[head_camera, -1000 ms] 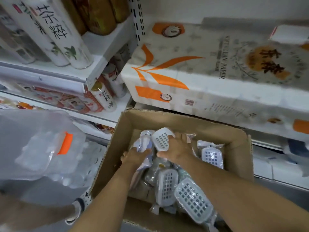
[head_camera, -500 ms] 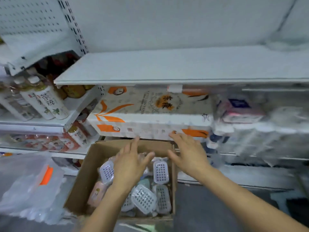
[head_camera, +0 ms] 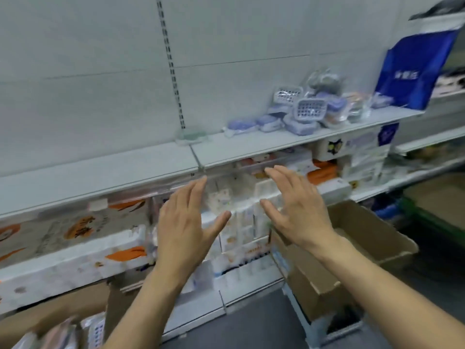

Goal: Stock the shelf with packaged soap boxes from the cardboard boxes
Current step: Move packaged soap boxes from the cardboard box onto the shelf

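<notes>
Below the grey shelf [head_camera: 251,147], at the lower left corner, a cardboard box [head_camera: 50,316] of wrapped soap boxes [head_camera: 93,331] is cut off and blurred. Right of it, in front of the shelf's edge, the left hand [head_camera: 186,222] hangs with fingers spread, holding nothing; the right hand [head_camera: 299,210] likewise. On the shelf, toward its right end, lies a pile of packaged soap boxes [head_camera: 309,112], blurred; below it stands an open cardboard box [head_camera: 357,238], contents hidden.

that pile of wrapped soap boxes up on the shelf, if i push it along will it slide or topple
The pile of soap boxes is stacked loosely, some tilted, so a push would probably topple the top ones. The clear wrap looks glossy, so they likely slip over each other and along the smooth shelf. They look like thin plastic, probably light.
</notes>
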`<act>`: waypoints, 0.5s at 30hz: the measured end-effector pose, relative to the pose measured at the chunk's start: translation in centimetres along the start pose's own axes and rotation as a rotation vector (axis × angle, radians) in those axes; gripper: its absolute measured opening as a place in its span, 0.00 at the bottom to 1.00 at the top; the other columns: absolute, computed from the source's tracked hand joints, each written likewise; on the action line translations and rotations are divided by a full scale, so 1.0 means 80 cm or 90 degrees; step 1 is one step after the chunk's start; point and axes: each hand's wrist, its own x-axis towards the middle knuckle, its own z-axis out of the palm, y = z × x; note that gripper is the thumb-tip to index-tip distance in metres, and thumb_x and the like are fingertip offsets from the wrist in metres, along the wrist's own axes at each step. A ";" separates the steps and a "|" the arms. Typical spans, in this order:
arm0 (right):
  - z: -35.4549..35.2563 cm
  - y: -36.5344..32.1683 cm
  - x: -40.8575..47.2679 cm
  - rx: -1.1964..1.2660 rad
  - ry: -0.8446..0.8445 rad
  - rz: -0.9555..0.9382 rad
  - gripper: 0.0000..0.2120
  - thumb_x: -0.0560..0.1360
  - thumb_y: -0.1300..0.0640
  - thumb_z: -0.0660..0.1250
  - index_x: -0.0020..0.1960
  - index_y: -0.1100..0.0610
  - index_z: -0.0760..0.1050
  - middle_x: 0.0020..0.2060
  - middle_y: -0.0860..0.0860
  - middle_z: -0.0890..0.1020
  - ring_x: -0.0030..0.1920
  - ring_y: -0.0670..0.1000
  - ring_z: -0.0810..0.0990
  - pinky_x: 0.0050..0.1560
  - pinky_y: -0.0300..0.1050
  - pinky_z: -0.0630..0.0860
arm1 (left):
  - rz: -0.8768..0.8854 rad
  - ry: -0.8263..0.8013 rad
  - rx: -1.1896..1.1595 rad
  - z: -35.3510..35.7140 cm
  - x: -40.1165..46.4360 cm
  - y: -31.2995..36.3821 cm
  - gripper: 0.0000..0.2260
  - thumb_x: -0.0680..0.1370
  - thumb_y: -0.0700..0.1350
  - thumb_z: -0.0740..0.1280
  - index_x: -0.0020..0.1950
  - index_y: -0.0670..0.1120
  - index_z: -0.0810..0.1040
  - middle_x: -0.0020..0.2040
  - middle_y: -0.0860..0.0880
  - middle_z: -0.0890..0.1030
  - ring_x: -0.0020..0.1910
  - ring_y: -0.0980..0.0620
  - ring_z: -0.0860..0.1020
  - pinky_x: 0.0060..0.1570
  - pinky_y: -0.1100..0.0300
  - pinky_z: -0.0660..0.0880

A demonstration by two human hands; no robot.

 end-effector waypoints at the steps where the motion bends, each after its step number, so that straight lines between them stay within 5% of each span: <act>1: -0.016 0.026 0.000 -0.011 0.013 0.016 0.29 0.74 0.42 0.58 0.71 0.54 0.67 0.67 0.53 0.73 0.64 0.55 0.72 0.58 0.53 0.73 | 0.020 -0.003 -0.008 0.011 0.014 0.026 0.34 0.75 0.67 0.57 0.75 0.47 0.65 0.67 0.47 0.74 0.65 0.47 0.71 0.63 0.49 0.70; 15: -0.143 0.368 0.058 -0.123 0.071 0.125 0.28 0.77 0.47 0.64 0.75 0.52 0.62 0.71 0.50 0.68 0.70 0.53 0.65 0.65 0.53 0.66 | 0.164 -0.017 -0.112 0.207 0.223 0.316 0.32 0.76 0.63 0.61 0.75 0.50 0.63 0.69 0.48 0.71 0.66 0.48 0.69 0.64 0.50 0.68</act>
